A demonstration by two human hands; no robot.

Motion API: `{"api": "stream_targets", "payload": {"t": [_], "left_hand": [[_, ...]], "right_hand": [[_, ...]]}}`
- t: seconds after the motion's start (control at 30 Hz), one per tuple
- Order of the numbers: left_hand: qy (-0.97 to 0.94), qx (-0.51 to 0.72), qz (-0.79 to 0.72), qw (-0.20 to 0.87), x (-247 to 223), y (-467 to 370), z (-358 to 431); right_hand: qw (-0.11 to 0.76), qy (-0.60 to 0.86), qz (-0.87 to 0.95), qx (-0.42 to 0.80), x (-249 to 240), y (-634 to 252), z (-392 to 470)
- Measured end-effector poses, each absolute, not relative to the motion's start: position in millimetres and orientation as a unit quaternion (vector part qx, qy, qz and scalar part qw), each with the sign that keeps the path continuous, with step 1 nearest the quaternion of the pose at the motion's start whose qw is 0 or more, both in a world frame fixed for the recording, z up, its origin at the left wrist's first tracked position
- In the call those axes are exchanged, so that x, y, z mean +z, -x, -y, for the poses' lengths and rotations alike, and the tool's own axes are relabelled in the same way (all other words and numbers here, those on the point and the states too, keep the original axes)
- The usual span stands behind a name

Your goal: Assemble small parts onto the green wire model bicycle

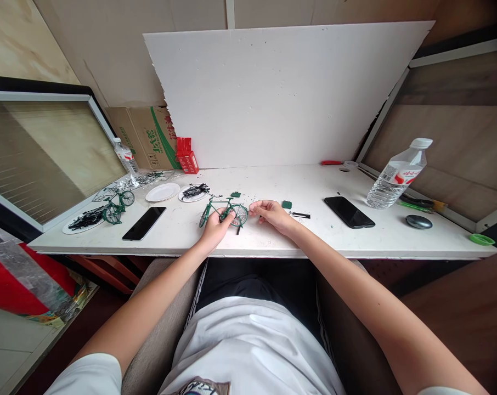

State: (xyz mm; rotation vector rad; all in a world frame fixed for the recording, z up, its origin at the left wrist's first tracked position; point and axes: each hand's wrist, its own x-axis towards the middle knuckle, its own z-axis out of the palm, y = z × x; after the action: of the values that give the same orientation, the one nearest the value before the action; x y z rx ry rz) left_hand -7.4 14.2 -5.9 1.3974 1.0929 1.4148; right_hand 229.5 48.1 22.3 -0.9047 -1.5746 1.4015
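A small green model bicycle stands just above the white table, with my left hand closed round its lower frame near the wheel on the right. Close to that wheel is my right hand, its thumb and forefinger pinched together; anything between them is too small to make out. Beyond the bicycle lies a little green part. Another green piece sits just past my right hand, beside a thin black strip.
A second green model bicycle stands at the left by a plate of black parts. Two phones flank my hands. A white plate, water bottle, grey mouse and red box are also on the table.
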Motion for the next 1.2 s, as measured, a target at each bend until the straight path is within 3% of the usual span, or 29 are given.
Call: {"api": "stream_targets", "payload": {"t": [1.2], "left_hand": [[-0.56,0.561,-0.429,0.433,-6.3,7.4,-14.2]], "right_hand": [[0.42,0.353,0.626,0.554,17.3,-226.0,-52.0]]}}
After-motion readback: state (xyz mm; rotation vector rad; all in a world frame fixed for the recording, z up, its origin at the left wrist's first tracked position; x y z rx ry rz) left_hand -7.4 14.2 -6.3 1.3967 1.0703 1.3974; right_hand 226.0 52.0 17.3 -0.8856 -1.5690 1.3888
